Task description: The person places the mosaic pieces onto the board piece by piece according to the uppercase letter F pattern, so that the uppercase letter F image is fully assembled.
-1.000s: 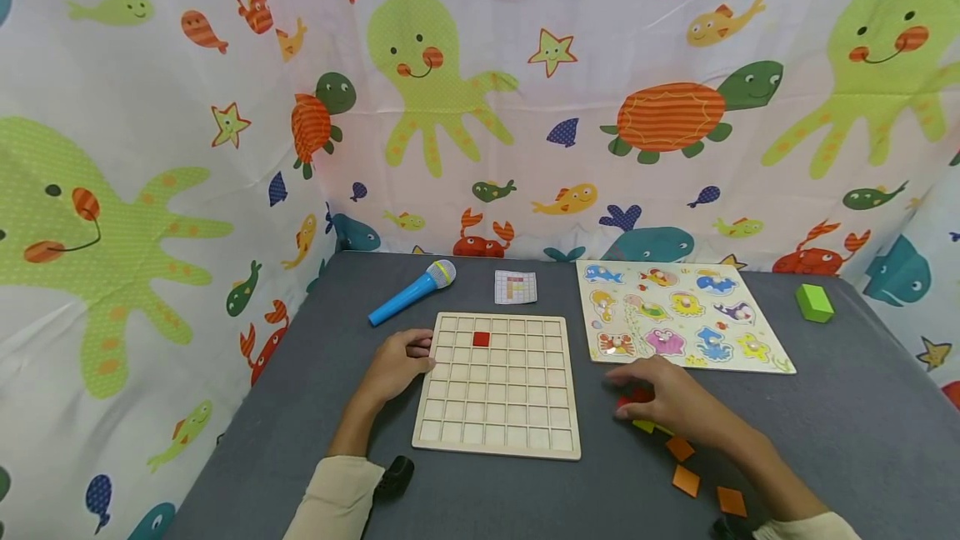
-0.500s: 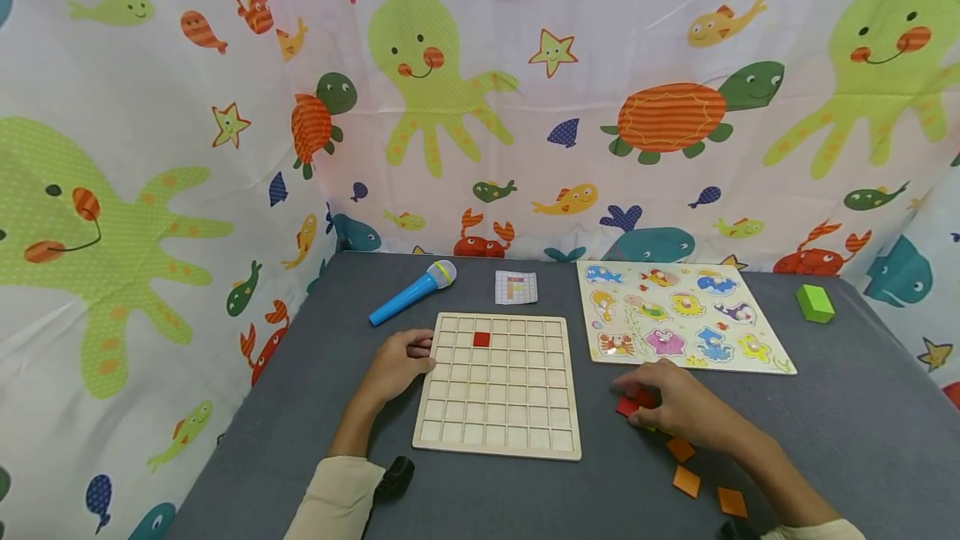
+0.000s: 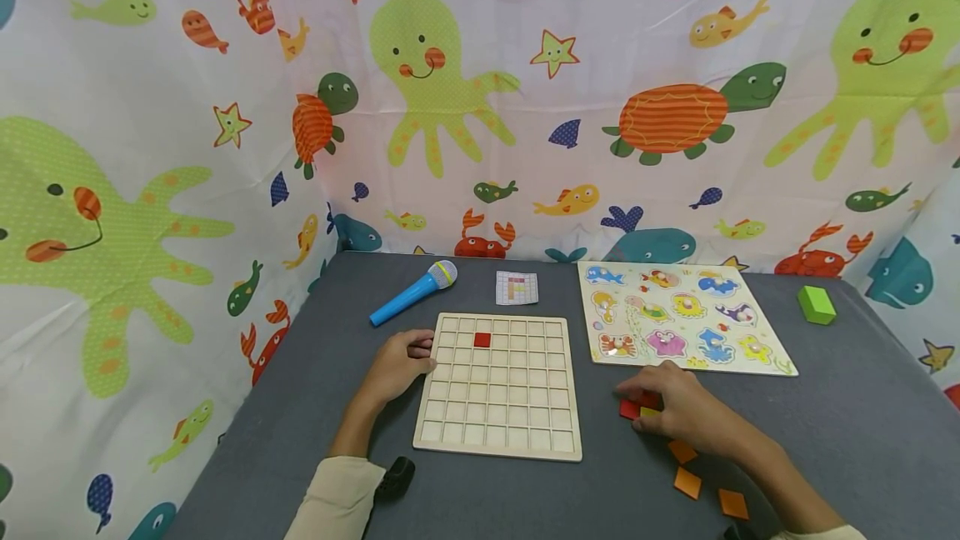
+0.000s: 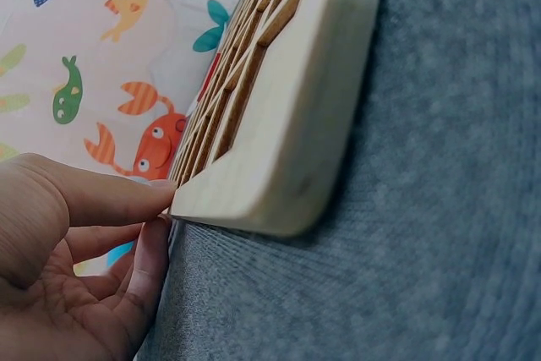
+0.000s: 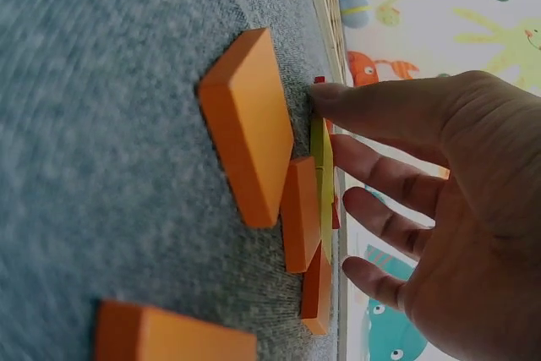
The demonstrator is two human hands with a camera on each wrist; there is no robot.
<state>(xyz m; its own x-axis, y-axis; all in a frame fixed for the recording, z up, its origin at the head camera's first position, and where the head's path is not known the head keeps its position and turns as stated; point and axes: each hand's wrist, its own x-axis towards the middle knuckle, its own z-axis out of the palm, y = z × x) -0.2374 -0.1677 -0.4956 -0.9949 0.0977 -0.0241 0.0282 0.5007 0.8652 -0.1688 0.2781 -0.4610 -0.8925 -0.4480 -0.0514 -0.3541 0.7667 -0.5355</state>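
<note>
My left hand [image 3: 393, 367] pinches the left edge of a pale wooden grid board [image 3: 497, 394]; in the left wrist view the thumb lies along its rim. A single red square tile [image 3: 482, 340] sits in a cell of the upper rows. To the board's right, my right hand [image 3: 678, 407] reaches over loose tiles, thumb and fingers apart. A red tile [image 3: 630, 410] and a yellow tile [image 3: 649, 412] show between them. Seen from the right wrist, the thumb tip is at the edge of the yellow tiles [image 5: 325, 200]; whether it presses one I cannot tell.
Several orange tiles [image 3: 687, 482] lie nearer me, below the right hand. Behind are a blue toy microphone [image 3: 411, 294], a small printed pattern card [image 3: 517, 288], a sea-animal puzzle board [image 3: 690, 323] and a green block [image 3: 816, 305]. A patterned cloth [image 3: 480, 107] hangs behind the table.
My right hand has shifted slightly right and its thumb has drawn nearer me, baring a red and a yellow tile. The left hand and the grid board have stayed put.
</note>
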